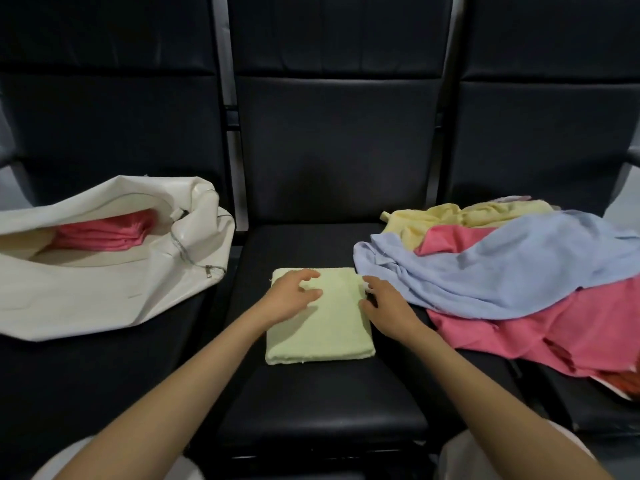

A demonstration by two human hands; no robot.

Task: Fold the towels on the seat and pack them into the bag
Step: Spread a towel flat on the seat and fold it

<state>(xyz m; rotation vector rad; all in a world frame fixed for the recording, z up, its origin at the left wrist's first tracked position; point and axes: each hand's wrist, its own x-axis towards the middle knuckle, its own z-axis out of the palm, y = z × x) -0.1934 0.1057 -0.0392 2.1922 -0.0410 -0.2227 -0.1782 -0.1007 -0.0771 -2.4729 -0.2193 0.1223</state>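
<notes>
Left grip (291,296) and right grip (388,303) spread on green towel (329,330), bag (104,299) left, towel pile (502,271) right

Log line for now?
green towel folded on seat | left hand on it | right hand at its edge | bag open, pink towel inside

Both bare forearms reach forward and converge. The left grip (294,296) lies palm down, fingers spread and slightly bent. Just beside it, the right grip (388,304) bends fingers and thumb inward toward it; whether they pinch is unclear.
</notes>
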